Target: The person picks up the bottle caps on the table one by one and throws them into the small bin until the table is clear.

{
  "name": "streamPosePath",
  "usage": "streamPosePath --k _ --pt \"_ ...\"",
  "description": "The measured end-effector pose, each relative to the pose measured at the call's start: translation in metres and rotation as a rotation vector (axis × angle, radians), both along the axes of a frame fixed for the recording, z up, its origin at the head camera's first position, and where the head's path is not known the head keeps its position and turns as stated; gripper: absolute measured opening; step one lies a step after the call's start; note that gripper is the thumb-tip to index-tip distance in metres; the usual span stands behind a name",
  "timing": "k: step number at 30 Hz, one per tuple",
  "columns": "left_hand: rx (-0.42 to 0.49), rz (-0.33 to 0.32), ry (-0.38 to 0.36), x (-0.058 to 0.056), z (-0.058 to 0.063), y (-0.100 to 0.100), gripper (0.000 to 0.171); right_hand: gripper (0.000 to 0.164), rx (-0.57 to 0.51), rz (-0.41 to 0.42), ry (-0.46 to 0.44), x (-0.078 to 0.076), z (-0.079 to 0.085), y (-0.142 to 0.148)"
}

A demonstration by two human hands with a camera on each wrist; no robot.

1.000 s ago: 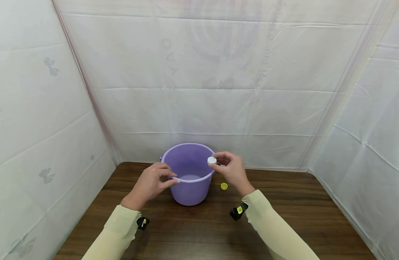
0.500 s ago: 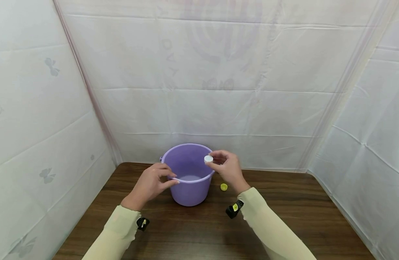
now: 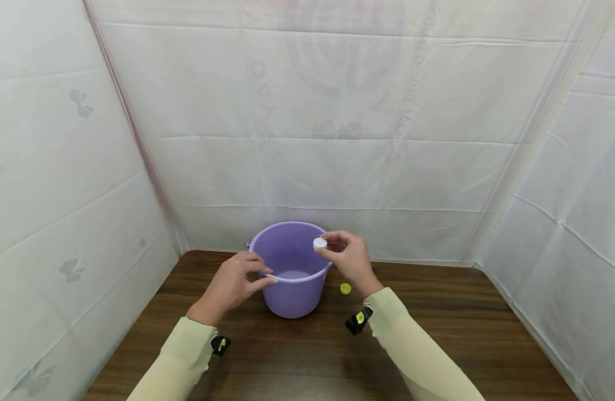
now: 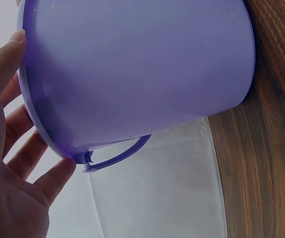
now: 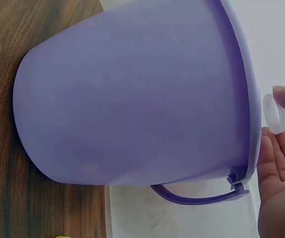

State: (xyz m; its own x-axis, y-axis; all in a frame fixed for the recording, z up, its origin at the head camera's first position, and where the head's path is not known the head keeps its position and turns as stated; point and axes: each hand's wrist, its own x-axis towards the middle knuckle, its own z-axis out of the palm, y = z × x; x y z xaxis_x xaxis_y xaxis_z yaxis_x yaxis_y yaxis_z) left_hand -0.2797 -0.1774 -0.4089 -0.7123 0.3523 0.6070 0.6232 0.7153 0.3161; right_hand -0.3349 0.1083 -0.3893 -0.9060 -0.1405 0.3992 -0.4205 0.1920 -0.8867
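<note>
A purple bucket (image 3: 293, 298) stands upright on the wooden table. On its near left rim rests my left hand (image 3: 235, 280), thumb outside and fingers over the edge, pinching it. The left wrist view shows the thumb (image 4: 6, 59) along the bucket's lip. My right hand (image 3: 352, 259) is at the right side of the rim and pinches a small white bottle cap (image 3: 320, 243) between thumb and fingers, above the bucket's opening. Seen from the right wrist, the cap (image 5: 277, 114) has its hollow side facing down towards the bucket.
A yellow bottle cap (image 3: 345, 289) lies on the brown table (image 3: 297, 362) just right of the bucket. The bucket's handle (image 4: 120, 156) hangs at the back. White sheets (image 3: 307, 167) stand along the back and both sides of the table.
My right hand has shifted slightly left with the white cap, further over the bucket's opening. The left hand and the bucket have stayed in place.
</note>
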Motion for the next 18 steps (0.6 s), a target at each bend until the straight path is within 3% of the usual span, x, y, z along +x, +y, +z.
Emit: streamPosePath --k 5,12,18 --pt "0.0 0.0 0.002 0.0 0.0 0.0 0.014 0.034 0.03 0.0 -0.03 0.004 0.007 -0.002" --pt "0.001 -0.007 -0.003 -0.001 0.0 0.0 0.014 0.032 0.018 -0.001 -0.042 0.024 0.029 -0.005" --pt "0.006 -0.005 -0.008 -0.001 0.001 0.0 0.014 0.033 -0.01 0.015 -0.045 0.025 0.03 -0.006"
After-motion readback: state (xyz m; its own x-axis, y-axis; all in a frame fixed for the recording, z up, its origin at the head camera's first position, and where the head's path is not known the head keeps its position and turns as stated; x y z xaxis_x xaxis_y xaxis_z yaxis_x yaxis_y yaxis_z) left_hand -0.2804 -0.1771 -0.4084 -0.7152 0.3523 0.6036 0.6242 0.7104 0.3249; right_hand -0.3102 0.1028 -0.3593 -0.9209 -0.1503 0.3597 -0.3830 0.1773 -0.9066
